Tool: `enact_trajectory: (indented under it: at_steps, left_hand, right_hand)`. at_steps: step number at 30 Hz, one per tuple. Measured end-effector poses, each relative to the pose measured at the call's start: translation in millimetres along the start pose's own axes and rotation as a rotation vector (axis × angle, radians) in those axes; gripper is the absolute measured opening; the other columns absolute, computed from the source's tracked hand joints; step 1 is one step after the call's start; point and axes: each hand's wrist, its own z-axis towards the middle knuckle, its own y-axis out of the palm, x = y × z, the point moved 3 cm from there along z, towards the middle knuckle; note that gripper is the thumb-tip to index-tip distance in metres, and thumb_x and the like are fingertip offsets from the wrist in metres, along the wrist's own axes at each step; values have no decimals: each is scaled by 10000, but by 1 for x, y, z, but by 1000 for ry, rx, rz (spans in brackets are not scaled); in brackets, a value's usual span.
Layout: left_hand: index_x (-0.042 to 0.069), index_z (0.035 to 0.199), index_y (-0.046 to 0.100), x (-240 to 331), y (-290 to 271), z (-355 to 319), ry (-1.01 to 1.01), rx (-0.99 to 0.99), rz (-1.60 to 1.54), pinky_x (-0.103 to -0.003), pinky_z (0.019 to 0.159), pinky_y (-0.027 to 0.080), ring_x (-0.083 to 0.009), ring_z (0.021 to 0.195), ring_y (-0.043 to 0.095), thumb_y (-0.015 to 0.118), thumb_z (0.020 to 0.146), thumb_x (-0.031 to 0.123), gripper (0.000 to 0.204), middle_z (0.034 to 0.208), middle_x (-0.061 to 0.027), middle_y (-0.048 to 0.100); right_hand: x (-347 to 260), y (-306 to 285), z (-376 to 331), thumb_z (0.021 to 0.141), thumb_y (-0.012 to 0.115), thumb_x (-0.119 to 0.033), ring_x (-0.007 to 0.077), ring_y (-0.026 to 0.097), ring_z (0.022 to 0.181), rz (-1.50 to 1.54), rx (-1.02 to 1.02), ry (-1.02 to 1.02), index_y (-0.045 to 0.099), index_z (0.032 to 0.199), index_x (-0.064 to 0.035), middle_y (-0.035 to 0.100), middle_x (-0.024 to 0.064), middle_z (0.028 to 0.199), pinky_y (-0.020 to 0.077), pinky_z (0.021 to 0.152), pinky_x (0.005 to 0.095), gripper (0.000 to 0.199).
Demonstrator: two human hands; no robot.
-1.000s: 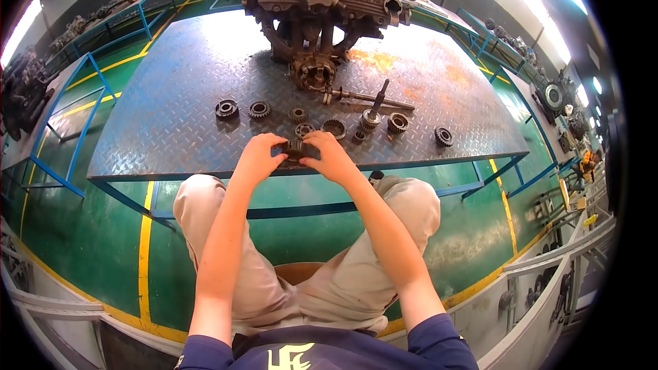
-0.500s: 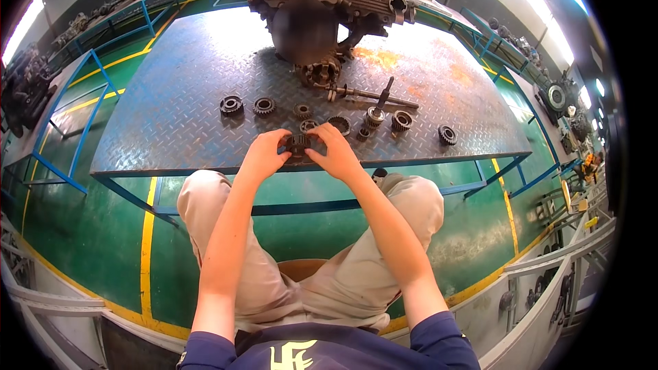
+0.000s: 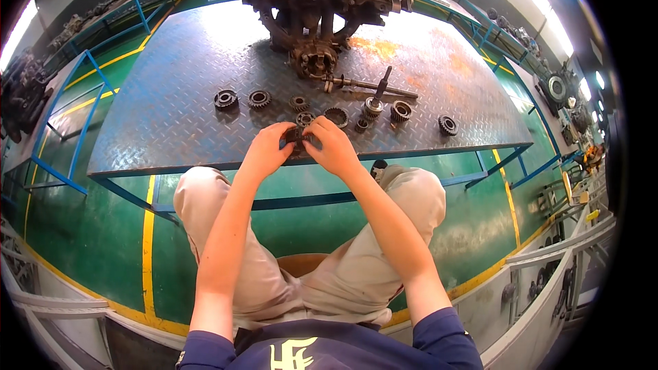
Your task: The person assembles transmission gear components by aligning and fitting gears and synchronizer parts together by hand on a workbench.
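Observation:
My left hand (image 3: 267, 148) and my right hand (image 3: 332, 145) meet at the near edge of the metal table, closed from both sides around a dark gear (image 3: 296, 138). Fingers cover much of this gear. Just beyond the fingertips lies a small ring-shaped gear (image 3: 305, 119), with another small gear (image 3: 299, 103) behind it. Right of these are a wider toothed ring (image 3: 336, 117) and a little gear (image 3: 361, 125). A shaft with a gear at its base (image 3: 374, 104) stands upright, and a thick gear (image 3: 400, 111) sits beside it.
The diamond-plate table (image 3: 171, 62) has a blue frame. An engine (image 3: 315, 0) stands at its far side, with a long shaft (image 3: 380, 88) lying before it. Two gears (image 3: 225, 100) sit at left, and a lone gear (image 3: 447, 125) at right.
My hands have shifted slightly up with the gear, and the right fingers have curled further over it. The view has moved a little; the other parts keep their places on the table.

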Motion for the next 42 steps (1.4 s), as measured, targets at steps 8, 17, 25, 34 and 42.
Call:
enact_trajectory:
  at_steps: [8,17,25,34,42]
  left_hand:
    - [6,1200,630,-4,9,-1,52,-8,47,-398,892,505,-347,997,648,704,808,64,402,1100,-187,684]
    - [-8,1210,621,-1,17,-2,80,27,18,-397,859,511,-350,959,645,709,812,72,415,1095,-197,681]
    - [-19,1223,617,6,19,0,41,18,-2,-369,809,522,-297,870,664,707,810,50,428,1021,-190,692]
    - [19,1308,577,-7,35,-6,64,101,81,-372,816,524,-303,875,659,718,804,82,526,1056,-192,678]
    - [26,1323,561,-6,33,-6,90,78,91,-371,840,513,-333,938,640,676,813,48,523,1164,-190,647]
  right_hand:
    - [9,1,-3,767,699,-63,329,606,865,-95,50,121,595,919,-47,581,113,883,497,728,423,185]
    - [13,3,-4,760,687,-63,327,625,824,-254,94,103,571,863,-37,586,115,846,511,690,424,158]
    - [20,6,-6,782,672,-93,358,632,825,-274,85,274,566,878,-35,609,138,863,517,705,439,154]
    - [32,3,-10,778,699,-112,363,645,782,-192,62,474,614,882,-9,651,157,828,509,682,427,170]
    - [23,2,-8,827,678,-112,373,641,909,-145,15,444,631,1006,-26,646,150,961,517,768,445,204]
